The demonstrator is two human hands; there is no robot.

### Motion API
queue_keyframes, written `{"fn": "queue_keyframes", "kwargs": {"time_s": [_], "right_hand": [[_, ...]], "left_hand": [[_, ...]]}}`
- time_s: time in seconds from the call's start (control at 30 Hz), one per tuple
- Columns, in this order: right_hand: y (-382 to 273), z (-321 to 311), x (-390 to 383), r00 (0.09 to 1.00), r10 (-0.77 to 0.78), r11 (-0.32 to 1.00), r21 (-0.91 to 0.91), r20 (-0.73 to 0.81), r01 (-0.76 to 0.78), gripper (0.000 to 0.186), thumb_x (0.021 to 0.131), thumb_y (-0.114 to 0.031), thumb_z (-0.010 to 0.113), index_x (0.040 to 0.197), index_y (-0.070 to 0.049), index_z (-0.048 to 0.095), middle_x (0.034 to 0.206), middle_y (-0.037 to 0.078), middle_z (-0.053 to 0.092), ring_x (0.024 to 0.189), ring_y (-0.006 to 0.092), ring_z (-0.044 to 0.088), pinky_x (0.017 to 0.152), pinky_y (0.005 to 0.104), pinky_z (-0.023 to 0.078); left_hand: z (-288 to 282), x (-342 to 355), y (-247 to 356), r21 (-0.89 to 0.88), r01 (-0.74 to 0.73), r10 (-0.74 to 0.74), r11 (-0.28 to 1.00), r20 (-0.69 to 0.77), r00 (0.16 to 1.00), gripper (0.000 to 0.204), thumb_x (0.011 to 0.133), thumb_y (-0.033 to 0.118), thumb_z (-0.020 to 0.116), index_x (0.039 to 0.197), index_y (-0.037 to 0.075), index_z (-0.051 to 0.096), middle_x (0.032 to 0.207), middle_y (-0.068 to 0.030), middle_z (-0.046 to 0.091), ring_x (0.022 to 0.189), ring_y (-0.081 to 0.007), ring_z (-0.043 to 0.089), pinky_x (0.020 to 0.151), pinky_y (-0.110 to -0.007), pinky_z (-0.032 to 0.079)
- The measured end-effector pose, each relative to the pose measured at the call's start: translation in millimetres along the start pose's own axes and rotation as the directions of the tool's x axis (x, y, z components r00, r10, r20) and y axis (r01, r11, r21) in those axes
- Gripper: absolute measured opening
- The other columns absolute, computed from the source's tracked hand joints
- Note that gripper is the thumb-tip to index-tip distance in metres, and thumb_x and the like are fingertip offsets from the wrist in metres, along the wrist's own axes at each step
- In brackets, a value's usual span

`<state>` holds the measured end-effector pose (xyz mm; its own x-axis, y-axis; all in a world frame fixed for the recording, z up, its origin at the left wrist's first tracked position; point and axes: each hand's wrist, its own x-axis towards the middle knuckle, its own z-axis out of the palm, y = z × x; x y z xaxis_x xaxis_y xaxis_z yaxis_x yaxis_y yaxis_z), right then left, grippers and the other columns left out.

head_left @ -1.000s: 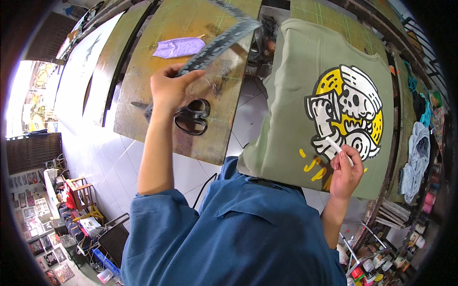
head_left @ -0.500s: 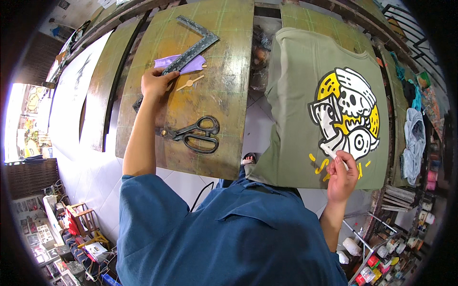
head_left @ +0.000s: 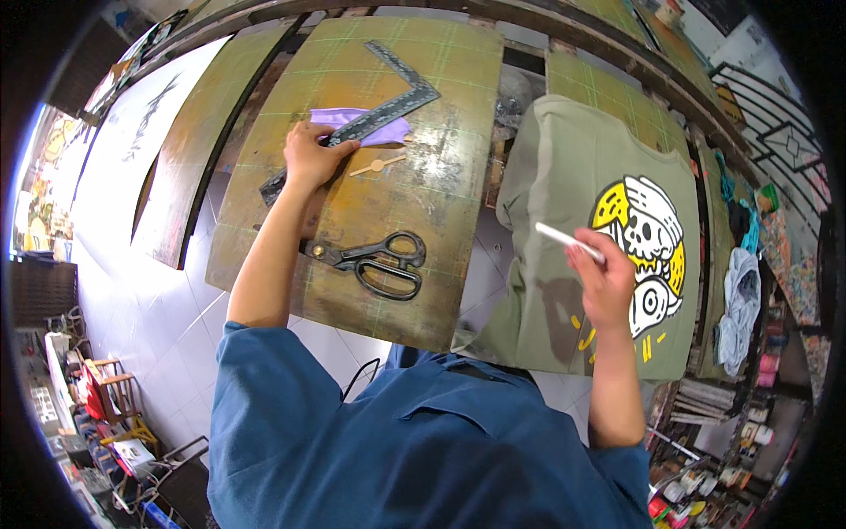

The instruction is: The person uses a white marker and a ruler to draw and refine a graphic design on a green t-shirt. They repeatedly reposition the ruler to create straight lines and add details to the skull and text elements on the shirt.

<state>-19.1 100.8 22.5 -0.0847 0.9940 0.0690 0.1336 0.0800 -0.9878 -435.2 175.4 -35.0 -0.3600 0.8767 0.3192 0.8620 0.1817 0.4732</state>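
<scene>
**At the print tables: one hand on the square, one holding a white stick**

A row of worn, yellow-green boards with faint grid lines runs across the room, tilting away over a pale tiled floor, with shelves of cluttered pots and cloth off to the right. The person in the blue top leans over the middle board.

The left hand lies flat on that board, fingers spread and pressing down on the long arm of a dark metal L-shaped square. It is not closed around it; the palm simply rests on top. The square's corner points toward the far right of the board, and its long arm crosses a piece of purple cloth lying beneath it. Just beside the cloth sits a small pale wooden stick. Nearer the person, a pair of black scissors lies shut on the same board, well apart from the hand.

The right hand is raised over the next board, fingers pinched closed around a thin white stick that points up and to the left. Beneath it an olive-green T-shirt is stretched over the board, its yellow, white and black skull print just right of the hand.
</scene>
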Motion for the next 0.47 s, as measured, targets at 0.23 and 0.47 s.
{"fn": "queue_keyframes", "kwargs": {"time_s": [0.23, 0.47], "right_hand": [[10.9, 131.5, 111.8, 0.911, -0.228, 0.948, -0.137, 0.343, 0.288, 0.019, 0.076, -0.010, 0.068, 0.093, -0.003, 0.067, 0.084, 0.007, 0.068, 0.075, 0.0125, 0.062, 0.067, 0.0247, 0.048], [21.1, 231.1, 155.9, 0.646, -0.442, 0.723, -0.178, 0.622, 0.667, 0.017, 0.070, -0.015, 0.070, 0.086, -0.011, 0.070, 0.089, 0.005, 0.069, 0.087, 0.0198, 0.062, 0.087, 0.0356, 0.039]], "left_hand": [[-5.6, -0.9, 0.9, -0.139, 0.103, -0.086, 0.985, 0.122, 0.989, 0.052, 0.057, 0.036, 0.082, 0.093, 0.001, 0.069, 0.093, -0.0166, 0.064, 0.089, -0.0301, 0.061, 0.081, -0.036, 0.048], [-68.4, -35.1, 11.3, -0.181, 0.118, -0.135, 0.976, -0.086, 0.987, 0.058, 0.061, 0.036, 0.082, 0.105, 0.002, 0.064, 0.098, -0.0149, 0.063, 0.091, -0.0249, 0.061, 0.082, -0.033, 0.047]]}}
